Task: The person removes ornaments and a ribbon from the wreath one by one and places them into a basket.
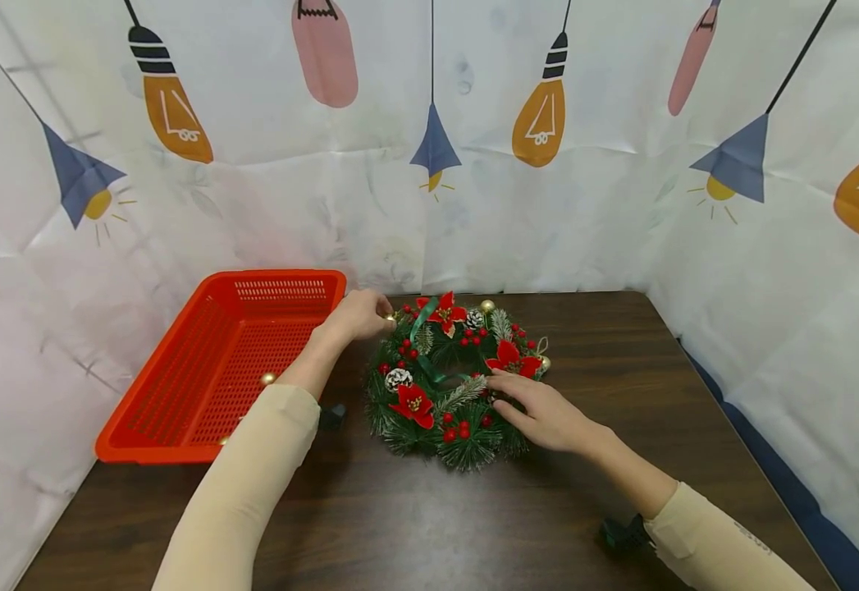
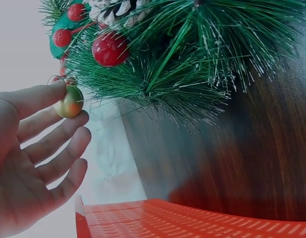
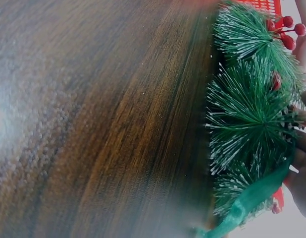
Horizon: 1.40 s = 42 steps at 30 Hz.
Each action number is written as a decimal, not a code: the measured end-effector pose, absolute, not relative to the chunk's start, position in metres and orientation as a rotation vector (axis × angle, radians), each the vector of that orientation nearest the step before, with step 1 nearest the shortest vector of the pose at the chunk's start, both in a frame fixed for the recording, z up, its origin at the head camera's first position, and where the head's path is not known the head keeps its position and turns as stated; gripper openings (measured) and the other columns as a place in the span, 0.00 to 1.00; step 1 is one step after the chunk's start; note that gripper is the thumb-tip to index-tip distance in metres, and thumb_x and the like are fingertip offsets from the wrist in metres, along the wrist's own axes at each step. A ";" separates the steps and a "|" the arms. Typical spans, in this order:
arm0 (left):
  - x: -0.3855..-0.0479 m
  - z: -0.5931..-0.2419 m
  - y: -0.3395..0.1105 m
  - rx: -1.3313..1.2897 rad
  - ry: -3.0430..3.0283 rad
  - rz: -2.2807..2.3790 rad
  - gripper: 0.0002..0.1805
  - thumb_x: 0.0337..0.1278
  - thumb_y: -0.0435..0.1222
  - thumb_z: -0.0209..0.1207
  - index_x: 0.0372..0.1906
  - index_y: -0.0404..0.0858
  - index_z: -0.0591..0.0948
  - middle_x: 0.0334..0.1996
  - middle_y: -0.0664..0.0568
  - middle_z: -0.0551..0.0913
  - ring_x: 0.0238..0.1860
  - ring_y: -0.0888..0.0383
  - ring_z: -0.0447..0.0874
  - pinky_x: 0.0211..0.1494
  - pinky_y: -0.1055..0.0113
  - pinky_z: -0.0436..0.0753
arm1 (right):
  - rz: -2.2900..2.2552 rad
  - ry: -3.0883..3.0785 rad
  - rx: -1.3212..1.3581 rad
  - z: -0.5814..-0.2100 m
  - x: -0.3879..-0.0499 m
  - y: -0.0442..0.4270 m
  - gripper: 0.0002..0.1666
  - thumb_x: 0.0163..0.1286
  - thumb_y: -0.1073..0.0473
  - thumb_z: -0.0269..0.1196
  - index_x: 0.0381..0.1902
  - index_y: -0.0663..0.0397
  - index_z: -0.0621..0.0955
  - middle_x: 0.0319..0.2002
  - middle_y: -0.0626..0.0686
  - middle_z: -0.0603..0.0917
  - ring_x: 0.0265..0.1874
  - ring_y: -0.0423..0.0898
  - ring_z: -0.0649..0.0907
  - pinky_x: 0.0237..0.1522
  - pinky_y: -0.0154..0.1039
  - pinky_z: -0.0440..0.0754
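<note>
Two gold baubles (image 1: 487, 306) already dress our tabletop Christmas wreath (image 1: 408, 432), our left hand (image 1: 358, 315) pinches a third bauble (image 2: 70, 103) at its edge, our right hand (image 1: 543, 413) touches it, fingers loosely spread, and the red basket (image 1: 156, 454) holds more.

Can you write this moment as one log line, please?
left hand: pinches gold ball at wreath edge | right hand: touches wreath | red basket: left of wreath, gold balls inside

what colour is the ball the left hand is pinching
The ball is gold; it shows best in the left wrist view.
</note>
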<state>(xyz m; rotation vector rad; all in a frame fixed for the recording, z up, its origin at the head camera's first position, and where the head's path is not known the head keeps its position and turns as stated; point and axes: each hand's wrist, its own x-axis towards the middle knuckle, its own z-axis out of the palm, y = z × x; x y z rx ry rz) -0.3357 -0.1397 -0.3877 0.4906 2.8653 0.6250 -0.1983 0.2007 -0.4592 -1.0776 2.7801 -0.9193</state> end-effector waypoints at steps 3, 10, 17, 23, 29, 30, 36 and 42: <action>-0.338 -0.389 -0.138 0.490 2.890 0.628 0.17 0.65 0.40 0.65 0.51 0.32 0.86 0.49 0.40 0.86 0.52 0.41 0.82 0.56 0.47 0.80 | -0.920 2.783 -1.080 -0.460 -0.199 0.201 0.27 0.84 0.48 0.52 0.73 0.55 0.74 0.73 0.59 0.70 0.74 0.55 0.67 0.70 0.59 0.67; -0.342 -0.389 -0.138 0.442 2.924 0.615 0.17 0.68 0.41 0.64 0.51 0.32 0.86 0.49 0.39 0.86 0.52 0.39 0.83 0.56 0.46 0.80 | -0.902 2.791 -1.087 -0.460 -0.199 0.201 0.28 0.84 0.49 0.53 0.73 0.56 0.73 0.74 0.58 0.70 0.74 0.54 0.67 0.70 0.58 0.67; -0.344 -0.390 -0.140 0.425 2.939 0.591 0.19 0.67 0.42 0.64 0.52 0.31 0.85 0.49 0.39 0.86 0.51 0.39 0.83 0.56 0.47 0.80 | -0.907 2.788 -1.085 -0.459 -0.199 0.202 0.28 0.83 0.49 0.53 0.73 0.56 0.74 0.74 0.58 0.70 0.74 0.53 0.67 0.70 0.57 0.67; -0.346 -0.388 -0.142 0.410 2.941 0.603 0.18 0.68 0.42 0.64 0.52 0.31 0.86 0.49 0.39 0.86 0.50 0.40 0.83 0.54 0.47 0.81 | -0.911 2.788 -1.088 -0.460 -0.199 0.202 0.28 0.83 0.49 0.53 0.73 0.56 0.74 0.74 0.58 0.70 0.75 0.54 0.67 0.70 0.58 0.67; -0.344 -0.382 -0.143 0.405 2.941 0.595 0.18 0.69 0.43 0.63 0.50 0.32 0.86 0.46 0.40 0.86 0.45 0.42 0.84 0.50 0.49 0.82 | -0.919 2.785 -1.090 -0.461 -0.199 0.202 0.28 0.84 0.49 0.53 0.73 0.57 0.73 0.74 0.60 0.70 0.75 0.55 0.67 0.70 0.59 0.67; -0.343 -0.381 -0.143 0.402 2.943 0.591 0.18 0.69 0.43 0.63 0.51 0.32 0.86 0.47 0.40 0.86 0.45 0.43 0.84 0.50 0.49 0.82 | -0.915 2.788 -1.091 -0.462 -0.200 0.202 0.28 0.84 0.50 0.53 0.73 0.57 0.73 0.74 0.60 0.70 0.74 0.55 0.67 0.70 0.59 0.67; -0.340 -0.374 -0.146 0.367 2.937 0.611 0.20 0.69 0.43 0.64 0.55 0.31 0.85 0.50 0.39 0.85 0.47 0.43 0.83 0.51 0.49 0.81 | -0.904 2.793 -1.095 -0.462 -0.200 0.202 0.28 0.83 0.49 0.54 0.73 0.56 0.73 0.74 0.59 0.70 0.74 0.55 0.67 0.69 0.58 0.67; -0.338 -0.369 -0.151 0.370 2.949 0.627 0.20 0.69 0.42 0.63 0.55 0.31 0.85 0.51 0.38 0.85 0.47 0.43 0.84 0.52 0.49 0.81 | -0.899 2.793 -1.098 -0.461 -0.200 0.202 0.28 0.83 0.50 0.54 0.73 0.56 0.73 0.74 0.59 0.70 0.74 0.55 0.67 0.69 0.59 0.67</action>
